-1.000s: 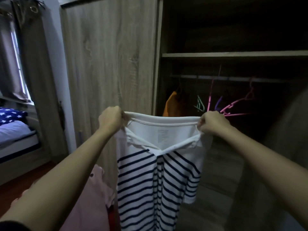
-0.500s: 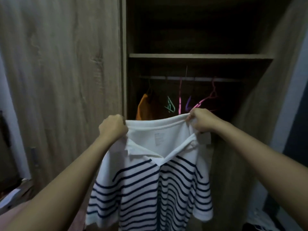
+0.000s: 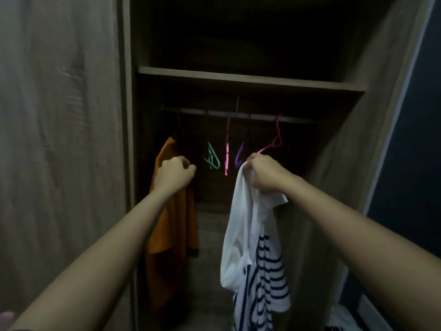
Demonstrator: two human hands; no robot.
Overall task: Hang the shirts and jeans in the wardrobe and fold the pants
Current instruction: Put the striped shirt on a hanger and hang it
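Note:
A white polo shirt with navy stripes (image 3: 253, 254) hangs bunched from my right hand (image 3: 265, 174), which grips it near the collar inside the open wardrobe. My left hand (image 3: 173, 174) has let go of the shirt and is stretched out with curled fingers and nothing in it, in front of an orange garment (image 3: 171, 235) hanging at the left of the rail (image 3: 214, 112). Bare hangers dangle between my hands: a green one (image 3: 212, 160), a pink one (image 3: 227, 151), a purple one (image 3: 239, 155) and another pink one (image 3: 275, 143).
A wooden shelf (image 3: 250, 80) spans the wardrobe above the rail. The left door (image 3: 59, 139) and the right door (image 3: 346, 139) frame the opening. Striped cloth (image 3: 338, 321) lies on the floor at lower right.
My left hand released the striped shirt and reached toward the hangers. The shirt, spread between both hands before, now hangs bunched from my right hand. I have moved closer to the wardrobe.

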